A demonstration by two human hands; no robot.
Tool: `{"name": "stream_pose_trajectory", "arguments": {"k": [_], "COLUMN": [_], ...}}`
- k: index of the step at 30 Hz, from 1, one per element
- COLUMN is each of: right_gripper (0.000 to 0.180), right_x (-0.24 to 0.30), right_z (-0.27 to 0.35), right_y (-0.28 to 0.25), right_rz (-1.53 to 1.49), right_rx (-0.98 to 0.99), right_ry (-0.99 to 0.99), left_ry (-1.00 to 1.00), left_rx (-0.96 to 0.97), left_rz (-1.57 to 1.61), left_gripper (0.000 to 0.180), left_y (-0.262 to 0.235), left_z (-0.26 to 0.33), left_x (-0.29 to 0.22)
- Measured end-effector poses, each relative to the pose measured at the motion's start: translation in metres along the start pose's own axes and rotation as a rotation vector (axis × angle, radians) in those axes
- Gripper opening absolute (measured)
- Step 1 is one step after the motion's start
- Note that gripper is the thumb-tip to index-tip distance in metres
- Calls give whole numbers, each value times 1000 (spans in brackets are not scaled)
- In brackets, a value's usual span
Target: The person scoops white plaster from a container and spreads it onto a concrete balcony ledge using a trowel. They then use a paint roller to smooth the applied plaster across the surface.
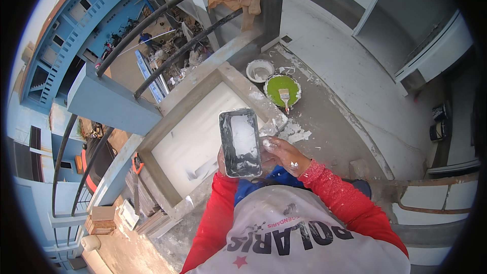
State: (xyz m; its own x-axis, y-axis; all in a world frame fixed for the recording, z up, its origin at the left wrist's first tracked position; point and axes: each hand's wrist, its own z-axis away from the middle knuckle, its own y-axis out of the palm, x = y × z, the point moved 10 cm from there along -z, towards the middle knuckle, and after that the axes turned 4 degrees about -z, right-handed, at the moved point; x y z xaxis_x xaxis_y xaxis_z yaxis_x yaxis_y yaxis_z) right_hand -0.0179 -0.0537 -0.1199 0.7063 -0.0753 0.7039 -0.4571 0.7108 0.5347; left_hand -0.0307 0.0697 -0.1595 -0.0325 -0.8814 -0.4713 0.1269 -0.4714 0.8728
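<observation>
A dark rectangular tray (227, 144) is held up in front of my body, with white paste or powder (243, 134) lying inside it and smeared on its walls. My left hand (221, 160) grips the tray from its left side, mostly hidden behind it. Against the tray's right edge, my right hand (287, 154) is closed, with white smears on its fingers and wrist. The tray hides whatever its fingertips hold. Beyond the hands lies a recessed rectangular basin or panel with a pale surface (190, 127) and a raised concrete rim (157, 144).
A green-topped bucket (276, 82) with a paintbrush (284, 97) across it stands beside a white bucket (260, 72). White flakes (294, 132) litter the grey floor. Dark railings (152, 18) and a blue-grey post (111, 99) border a drop at left. An orange-handled tool (137, 165) leans on the rim.
</observation>
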Motion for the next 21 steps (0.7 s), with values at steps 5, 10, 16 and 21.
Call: {"name": "stream_pose_trajectory", "arguments": {"k": [5,10,16,21], "right_gripper": [47,59,75,73], "right_x": [-48,-64,-75,-71], "right_z": [9,7,11,3], "right_y": [-19,-76,-286,-414], "right_rz": [-544,-740,445,1182], "right_rx": [66,-50,-822,-1209], "right_ry": [-20,-51,-119,17], "left_ry": [95,-46,-449,-913], "left_rx": [5,-89,-303,-302], "left_rz": [-472,-670,-1497,-2115], "left_gripper": [38,46,46,54], "left_y": [2,-33,-166,-313], "left_z": [-12,-21,-5,94], "left_x": [35,79,111,92]}}
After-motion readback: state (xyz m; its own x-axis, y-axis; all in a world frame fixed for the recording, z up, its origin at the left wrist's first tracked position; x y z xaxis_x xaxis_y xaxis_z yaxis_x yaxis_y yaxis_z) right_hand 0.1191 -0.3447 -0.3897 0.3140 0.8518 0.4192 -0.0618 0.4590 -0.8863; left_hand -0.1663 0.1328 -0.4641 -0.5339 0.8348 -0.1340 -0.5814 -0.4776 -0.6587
